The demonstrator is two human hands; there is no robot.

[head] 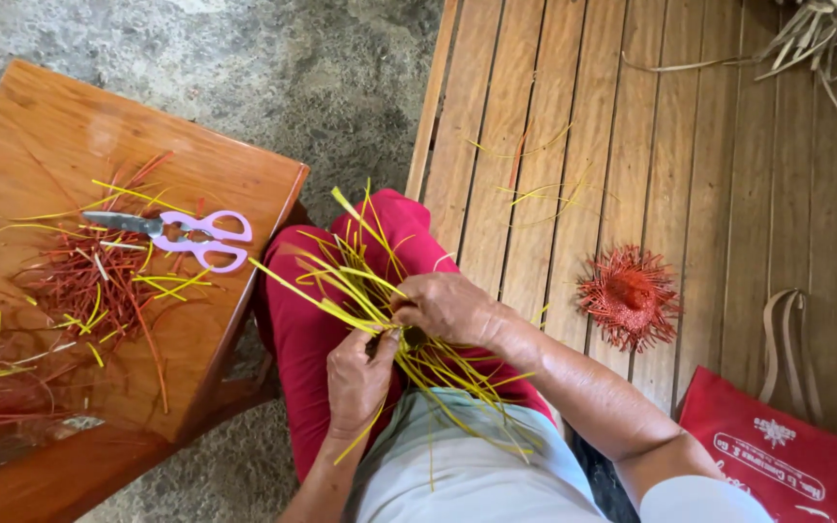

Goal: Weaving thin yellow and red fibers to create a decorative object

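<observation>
At the frame's centre, both hands work a splayed bundle of thin, stiff yellow strips (pixel 370 291) over the lap. The left hand (pixel 358 378) and the right hand (pixel 448 307) each pinch the strips where they cross. Pink-handled scissors (pixel 181 235) lie on the smooth wooden bench (pixel 234 174) at left.

Scissors (pixel 171 235) and red-yellow strip offcuts (pixel 99 281) lie on the wooden table (pixel 41 136).
</observation>
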